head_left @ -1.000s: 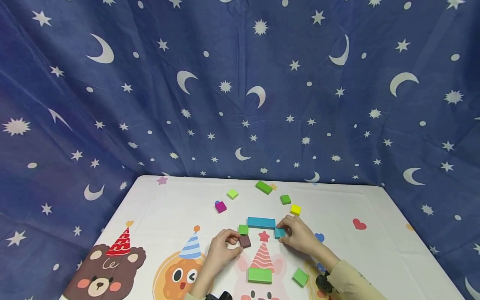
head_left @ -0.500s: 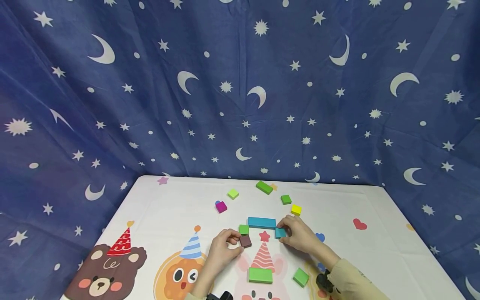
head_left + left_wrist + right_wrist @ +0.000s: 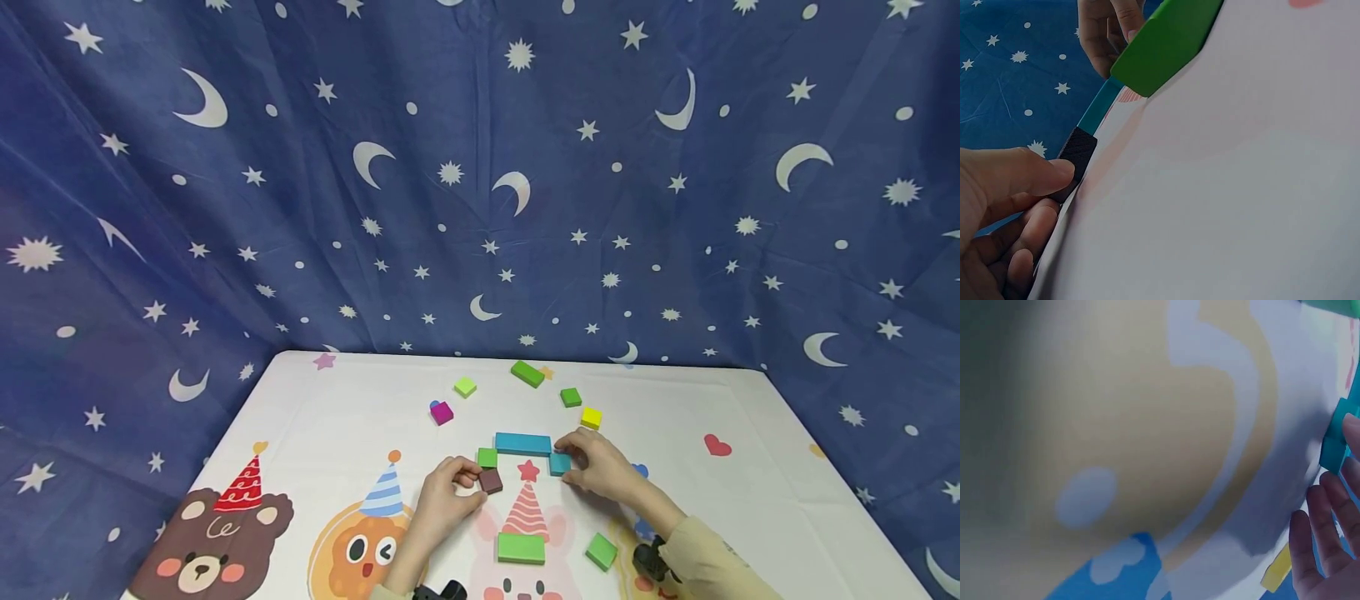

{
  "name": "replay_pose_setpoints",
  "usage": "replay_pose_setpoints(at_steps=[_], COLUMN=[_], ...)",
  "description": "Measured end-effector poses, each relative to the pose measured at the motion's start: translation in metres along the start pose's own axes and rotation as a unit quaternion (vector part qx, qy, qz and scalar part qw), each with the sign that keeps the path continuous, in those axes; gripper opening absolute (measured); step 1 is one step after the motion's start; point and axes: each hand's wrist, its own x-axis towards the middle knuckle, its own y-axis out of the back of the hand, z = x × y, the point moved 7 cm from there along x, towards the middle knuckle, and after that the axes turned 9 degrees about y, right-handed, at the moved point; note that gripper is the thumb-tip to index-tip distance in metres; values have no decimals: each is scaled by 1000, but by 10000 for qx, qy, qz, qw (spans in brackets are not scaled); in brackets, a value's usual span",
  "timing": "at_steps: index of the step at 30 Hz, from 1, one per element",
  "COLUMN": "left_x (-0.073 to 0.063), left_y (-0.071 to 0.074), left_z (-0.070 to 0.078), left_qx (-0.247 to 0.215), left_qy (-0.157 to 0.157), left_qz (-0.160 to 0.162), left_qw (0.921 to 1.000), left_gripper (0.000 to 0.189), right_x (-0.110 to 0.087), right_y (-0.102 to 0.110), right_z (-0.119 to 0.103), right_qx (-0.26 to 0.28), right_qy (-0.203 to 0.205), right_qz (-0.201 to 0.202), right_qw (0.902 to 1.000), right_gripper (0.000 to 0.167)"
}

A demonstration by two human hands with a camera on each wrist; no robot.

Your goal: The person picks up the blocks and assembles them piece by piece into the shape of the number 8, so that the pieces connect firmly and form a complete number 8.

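The step in hand seems to be the lining up of small blocks with the long blue block (image 3: 522,444), which lies around the middle of the surface (image 3: 667,404), parallel to its far edge. The left hand (image 3: 441,502) has a narrow grip: thumb and fingers pinch the brown block (image 3: 491,481). This block lies just on the near side of the small green block (image 3: 487,457), a little turned against it; whether the two touch, I cannot tell. The small green block is at the left end of the long blue one.

The right hand (image 3: 600,467) is around the small blue block (image 3: 559,464) at the other end, but its grip looks loose and somewhat wide, with the fingers apart. I judge that this block is already placed.

The next move would call for a slight turn of the brown block, so that its sides become straight with its neighbour, and then a soft release. The right hand should leave without pushing its block. Toward the near edge, the long green block (image 3: 521,549) and the green block (image 3: 602,552) lie apart, not yet joined.
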Motion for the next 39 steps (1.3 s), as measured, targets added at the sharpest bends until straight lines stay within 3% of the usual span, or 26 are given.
replay_pose_setpoints(at_steps=[5,10,23,39], left_x=[-1,1,1,1], left_y=[-1,-3,-3,0], left_z=[2,1,1,3], left_qx=[-47,-21,12,48], left_qy=[-101,18,-56,-55], left_qz=[-2,-50,17,43], left_qw=[9999,10000,10000,10000], left_gripper=[30,30,30,29], right_x=[-9,-19,-48,-88], right_y=[6,13,24,11], right_z=[4,4,-3,-9], right_qx=[300,496,902,912], right_qy=[-242,-195,-536,-1524], right_qz=[120,278,348,403], right_qw=[9992,9982,9939,9833], right_gripper=[40,37,33,31])
